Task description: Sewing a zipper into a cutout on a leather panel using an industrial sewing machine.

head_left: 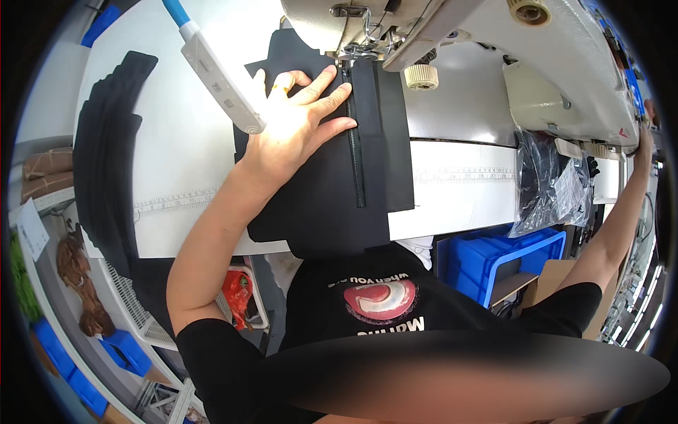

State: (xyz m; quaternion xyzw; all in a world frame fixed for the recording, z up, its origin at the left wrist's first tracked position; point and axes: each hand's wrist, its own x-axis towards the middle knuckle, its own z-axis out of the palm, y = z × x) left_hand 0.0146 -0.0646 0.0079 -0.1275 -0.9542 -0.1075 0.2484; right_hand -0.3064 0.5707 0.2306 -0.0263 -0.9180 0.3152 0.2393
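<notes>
fabric [106, 162] in black layers lies along the left of a white table [173, 233]. a white stick [222, 78] slants beside the left hand [293, 124], which is spread flat, palm down, pressing rather than grasping. directly beneath it lies a black panel [311, 205], its zipper [357, 166] running by the thumb and index fingertips, up toward the sewing machine [593, 71]. farther right sits a plastic bag [551, 184]. the right hand [644, 147] is by the machine's right end; its grip i cannot tell.
</notes>
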